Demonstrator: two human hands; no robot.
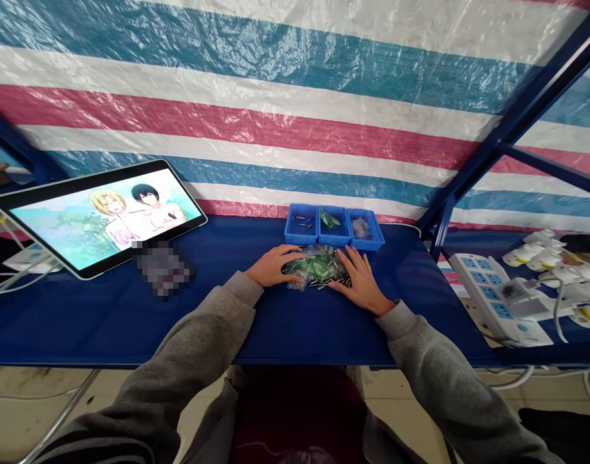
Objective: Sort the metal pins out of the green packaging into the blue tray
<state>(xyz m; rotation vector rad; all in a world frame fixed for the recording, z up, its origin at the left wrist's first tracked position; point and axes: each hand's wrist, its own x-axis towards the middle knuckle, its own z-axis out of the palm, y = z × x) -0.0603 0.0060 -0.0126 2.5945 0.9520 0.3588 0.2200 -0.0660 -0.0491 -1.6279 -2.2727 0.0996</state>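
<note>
A heap of green and clear small plastic bags [319, 265], mixed with thin metal pieces, lies on the blue table [319, 335]. Against its left side rests my left hand [272, 265], thumb and fingers apart around the edge of the heap. On the opposite side my right hand [365, 283] lies with its fingers spread, the thumb touching the metal pieces. Just behind the heap stand joined blue bins. The left bin [290, 240] has a few metal pins, the middle bin [334, 239] a green bag, and the right bin [370, 245] clear bags.
A tablet [96, 216] showing a cartoon leans at the left, with a blurred-out item [163, 267] by it. At the right are a white power strip [498, 299] and several white plugs [541, 254]. Blue metal posts [478, 154] and a striped sheet [275, 129] close the back.
</note>
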